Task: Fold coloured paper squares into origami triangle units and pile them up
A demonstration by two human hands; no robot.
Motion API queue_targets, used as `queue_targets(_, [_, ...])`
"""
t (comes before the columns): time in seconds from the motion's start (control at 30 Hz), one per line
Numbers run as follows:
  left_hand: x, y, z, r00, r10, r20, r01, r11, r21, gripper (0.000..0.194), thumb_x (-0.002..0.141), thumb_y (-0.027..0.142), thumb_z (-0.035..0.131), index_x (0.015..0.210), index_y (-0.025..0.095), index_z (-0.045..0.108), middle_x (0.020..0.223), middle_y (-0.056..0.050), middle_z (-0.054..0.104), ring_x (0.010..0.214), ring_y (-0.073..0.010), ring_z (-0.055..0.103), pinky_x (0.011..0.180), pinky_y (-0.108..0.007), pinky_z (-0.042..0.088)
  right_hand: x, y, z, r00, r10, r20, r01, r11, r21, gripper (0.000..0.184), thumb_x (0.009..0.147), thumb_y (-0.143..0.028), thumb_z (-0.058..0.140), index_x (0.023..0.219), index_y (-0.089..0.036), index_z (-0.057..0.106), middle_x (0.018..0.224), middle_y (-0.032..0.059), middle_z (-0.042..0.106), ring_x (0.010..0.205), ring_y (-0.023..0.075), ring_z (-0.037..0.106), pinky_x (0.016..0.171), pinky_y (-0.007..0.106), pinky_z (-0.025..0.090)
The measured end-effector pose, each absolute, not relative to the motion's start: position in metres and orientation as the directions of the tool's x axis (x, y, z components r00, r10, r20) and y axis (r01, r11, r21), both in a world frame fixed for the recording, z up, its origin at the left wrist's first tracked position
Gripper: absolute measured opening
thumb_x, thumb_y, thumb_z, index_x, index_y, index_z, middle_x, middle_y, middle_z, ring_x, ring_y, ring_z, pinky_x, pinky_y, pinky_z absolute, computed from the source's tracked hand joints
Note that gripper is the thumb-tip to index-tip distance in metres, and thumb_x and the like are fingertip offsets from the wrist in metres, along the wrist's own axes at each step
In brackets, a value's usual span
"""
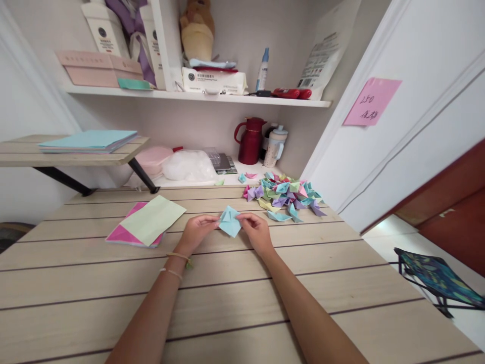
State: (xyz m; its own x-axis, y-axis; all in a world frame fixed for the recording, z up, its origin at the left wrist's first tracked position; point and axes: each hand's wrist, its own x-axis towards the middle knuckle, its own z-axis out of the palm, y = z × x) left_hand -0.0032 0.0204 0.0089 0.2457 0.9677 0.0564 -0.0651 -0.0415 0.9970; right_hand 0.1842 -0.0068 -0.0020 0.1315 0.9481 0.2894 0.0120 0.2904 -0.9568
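A partly folded light blue paper (229, 222) is held just above the wooden table (227, 303), between both hands. My left hand (197, 231) pinches its left edge with thumb and fingers closed. My right hand (256, 230) pinches its right edge the same way. A stack of flat coloured sheets (146, 223), light green on top and pink below, lies to the left of my left hand. A pile of several folded paper pieces (286, 196) in blue, purple, pink and yellow sits beyond my right hand, near the wall.
A raised wooden shelf (68, 151) at the left carries blue sheets. At the back stand a red jug (250, 140), a white cup (275, 146) and a plastic bag (187, 166). An upper shelf (197, 96) holds boxes and bottles. A folding stool (439, 280) stands at the right.
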Motion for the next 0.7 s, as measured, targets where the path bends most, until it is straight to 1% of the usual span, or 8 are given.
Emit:
queue_targets(0.07, [-0.0029,0.0205,0.0086,0.269,0.962,0.047,-0.066,-0.03,0.997,0.034,0.057,0.029,0.074,0.086,0.012,0.068,0.089,-0.01,0.071,0.083,-0.0221,0.065,0.083,-0.037,0.048,0.1834,-0.0068,-0.0026,0.118,0.952,0.282,-0.02,0.287,-0.958,0.019,0.07,-0.032,0.062,0.081,-0.018,0.065,0.069,0.0018,0.063,0.056,0.0124,0.053,0.051,0.023,0.041])
queue_targets(0.13, [-0.0029,0.0207,0.0081,0.285,0.957,0.042,-0.056,-0.027,0.998,0.035,0.055,0.028,0.075,0.087,0.013,0.068,0.089,-0.009,0.071,0.082,-0.0222,0.065,0.082,-0.036,0.048,0.1818,-0.0063,-0.0033,0.093,0.954,0.285,-0.097,0.294,-0.951,0.024,0.067,-0.031,0.066,0.087,-0.019,0.063,0.072,0.0009,0.064,0.058,0.0121,0.055,0.053,0.023,0.042])
queue_targets(0.23, [-0.0041,0.0199,0.0097,0.262,0.964,0.044,-0.026,-0.039,0.999,0.032,0.055,0.027,0.075,0.083,0.014,0.07,0.089,-0.007,0.071,0.085,-0.0228,0.064,0.083,-0.035,0.047,0.1802,-0.0057,-0.0035,0.055,0.957,0.284,-0.167,0.289,-0.943,0.028,0.063,-0.03,0.07,0.088,-0.02,0.061,0.078,0.0015,0.065,0.063,0.0133,0.057,0.057,0.024,0.045])
queue_targets(0.37, [-0.0056,0.0163,0.0158,0.301,0.952,0.062,0.028,-0.074,0.997,0.027,0.065,0.033,0.067,0.084,0.015,0.071,0.094,-0.006,0.07,0.088,-0.0232,0.063,0.084,-0.034,0.046,0.182,-0.0056,-0.0027,0.088,0.966,0.243,-0.078,0.25,-0.965,0.022,0.067,-0.037,0.067,0.075,-0.016,0.065,0.069,0.0025,0.065,0.061,0.0147,0.056,0.056,0.026,0.044])
queue_targets(0.43, [-0.0052,0.015,0.0171,0.3,0.951,0.079,0.018,-0.089,0.996,0.027,0.066,0.034,0.066,0.084,0.014,0.07,0.093,-0.006,0.07,0.087,-0.0226,0.063,0.082,-0.033,0.046,0.1832,-0.0056,-0.0019,0.128,0.962,0.239,-0.06,0.248,-0.967,0.023,0.068,-0.038,0.064,0.072,-0.016,0.065,0.067,0.0026,0.064,0.061,0.0147,0.056,0.057,0.026,0.044])
queue_targets(0.53, [-0.0037,0.0155,0.0153,0.254,0.963,0.089,-0.016,-0.088,0.996,0.026,0.063,0.031,0.069,0.082,0.013,0.068,0.081,-0.006,0.071,0.076,-0.0199,0.065,0.077,-0.032,0.048,0.1834,-0.0053,-0.0012,0.172,0.955,0.242,-0.111,0.263,-0.958,0.023,0.069,-0.037,0.063,0.082,-0.017,0.063,0.066,0.0015,0.064,0.059,0.0136,0.055,0.056,0.025,0.043])
queue_targets(0.6, [-0.0028,0.0168,0.0134,0.24,0.966,0.097,-0.041,-0.09,0.995,0.023,0.063,0.029,0.068,0.081,0.014,0.065,0.07,-0.004,0.07,0.068,-0.0175,0.064,0.073,-0.031,0.049,0.1831,-0.0051,-0.0015,0.184,0.952,0.246,-0.147,0.274,-0.95,0.025,0.07,-0.035,0.062,0.088,-0.019,0.059,0.061,-0.0007,0.062,0.055,0.0124,0.053,0.053,0.024,0.043])
queue_targets(0.7, [-0.0022,0.018,0.0119,0.213,0.966,0.145,-0.052,-0.137,0.989,0.016,0.066,0.028,0.066,0.075,0.015,0.063,0.067,-0.002,0.068,0.068,-0.016,0.063,0.072,-0.029,0.049,0.1834,-0.0051,-0.0033,0.139,0.954,0.265,-0.101,0.28,-0.955,0.019,0.071,-0.033,0.06,0.084,-0.019,0.061,0.062,-0.001,0.06,0.055,0.0116,0.052,0.053,0.023,0.042])
